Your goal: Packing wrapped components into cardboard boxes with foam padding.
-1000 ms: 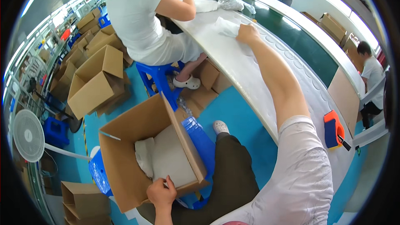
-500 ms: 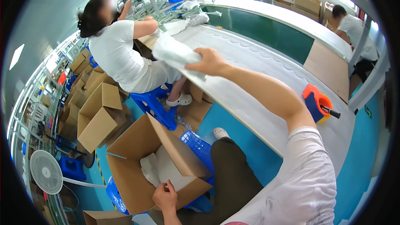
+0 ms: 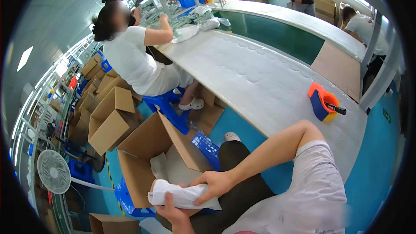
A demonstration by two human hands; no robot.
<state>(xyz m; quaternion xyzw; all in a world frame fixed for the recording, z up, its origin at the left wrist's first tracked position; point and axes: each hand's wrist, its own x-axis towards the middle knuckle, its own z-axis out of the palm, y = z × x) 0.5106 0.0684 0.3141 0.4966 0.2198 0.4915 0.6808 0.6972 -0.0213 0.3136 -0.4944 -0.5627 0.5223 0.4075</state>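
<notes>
A white wrapped bundle [image 3: 184,195] lies across both hands over the near edge of an open cardboard box [image 3: 143,147]. My left hand [image 3: 172,212] grips it from below at its left end, fingers curled round it. At the other end my right hand [image 3: 214,185] holds it from above. What the wrapping contains is hidden. Inside the box, a similar white wrapped piece [image 3: 158,167] rests by the wall, beside a pale flat lining [image 3: 180,167]. The box rests on a blue plastic stool [image 3: 123,195].
A white-topped table [image 3: 242,82] runs along my right, bearing an orange and blue tape dispenser [image 3: 323,102]. A co-worker in white [image 3: 130,58] sits at its far left end on a blue stool [image 3: 169,108]. Several open cartons [image 3: 110,123] and a white fan [image 3: 53,171] stand left.
My right hand has brought the white bundle from over the table back to the box. My left hand, earlier at the box's edge, now grips the bundle too.
</notes>
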